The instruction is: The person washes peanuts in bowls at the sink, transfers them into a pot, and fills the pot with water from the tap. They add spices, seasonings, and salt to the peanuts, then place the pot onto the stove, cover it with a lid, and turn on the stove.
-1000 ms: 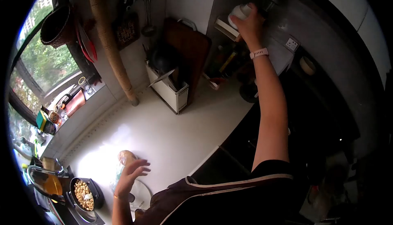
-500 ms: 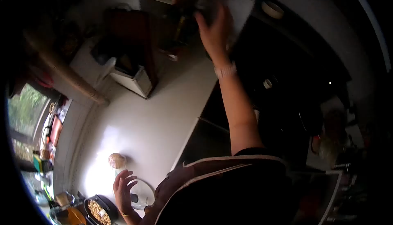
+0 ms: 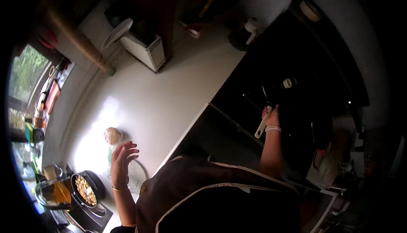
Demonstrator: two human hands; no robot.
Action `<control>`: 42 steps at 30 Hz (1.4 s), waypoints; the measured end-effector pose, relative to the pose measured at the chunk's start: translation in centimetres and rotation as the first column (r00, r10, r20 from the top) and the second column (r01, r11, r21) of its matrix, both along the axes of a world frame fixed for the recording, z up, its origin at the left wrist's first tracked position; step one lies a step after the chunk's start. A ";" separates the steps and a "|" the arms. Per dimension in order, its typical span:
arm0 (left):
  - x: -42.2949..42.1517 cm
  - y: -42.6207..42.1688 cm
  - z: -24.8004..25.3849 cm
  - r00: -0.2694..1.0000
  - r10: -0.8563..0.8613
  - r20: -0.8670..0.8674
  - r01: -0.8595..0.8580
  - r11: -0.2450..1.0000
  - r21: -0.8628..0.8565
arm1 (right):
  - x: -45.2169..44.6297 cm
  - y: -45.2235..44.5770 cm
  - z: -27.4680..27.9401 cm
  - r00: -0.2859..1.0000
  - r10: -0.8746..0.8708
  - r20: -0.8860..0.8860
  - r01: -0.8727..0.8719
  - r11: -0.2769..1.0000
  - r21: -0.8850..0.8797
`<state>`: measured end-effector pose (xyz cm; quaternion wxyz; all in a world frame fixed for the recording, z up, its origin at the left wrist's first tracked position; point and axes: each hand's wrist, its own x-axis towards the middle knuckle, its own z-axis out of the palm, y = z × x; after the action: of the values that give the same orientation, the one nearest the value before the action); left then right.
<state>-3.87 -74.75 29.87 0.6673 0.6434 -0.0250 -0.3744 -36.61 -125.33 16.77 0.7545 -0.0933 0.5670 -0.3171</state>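
Observation:
My right hand is closed round a pale handle over the dark stovetop. The handle belongs to a dark pan, whose outline is mostly lost in shadow; a small light knob shows just above it. My left hand hangs over the white counter with its fingers apart and nothing in them. Beside it lie a clear plastic-wrapped round item and a clear glass lid, partly hidden by my hand and arm.
A dark pot of nuts or beans stands at the lower left by the sink. A white holder with utensils is at the back. Near the stove's far corner stands a kettle-like pot. A pale bowl rests behind the stove.
My right hand has come down from the back shelf to the stove and closed on the handle. My left hand stays over the counter, and the view has shifted.

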 end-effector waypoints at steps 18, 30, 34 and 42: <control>-2.1 6.2 -1.0 0.964 0.267 -0.007 -0.267 0.964 -0.015 | 13.0 12.6 2.2 0.699 0.264 -0.665 -0.526 0.819 -0.228; -3.5 11.5 -0.8 0.879 0.476 -0.019 -0.476 0.879 0.003 | 15.1 14.1 -4.1 0.630 0.283 -0.723 -0.471 0.879 -0.066; -4.3 15.5 -1.4 0.861 0.503 -0.076 -0.498 0.864 0.077 | 11.6 11.0 -7.1 0.605 0.442 -0.662 -0.656 0.749 -0.099; -7.1 38.9 -8.5 0.182 0.871 0.457 -0.977 0.107 0.184 | 22.9 24.2 -2.3 0.708 -0.015 -0.706 -0.703 -0.108 -0.703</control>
<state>-10.99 -35.85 21.36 0.5773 0.6834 0.3920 0.2146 -13.75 -101.16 14.51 0.3408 -0.8189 0.3001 -0.3510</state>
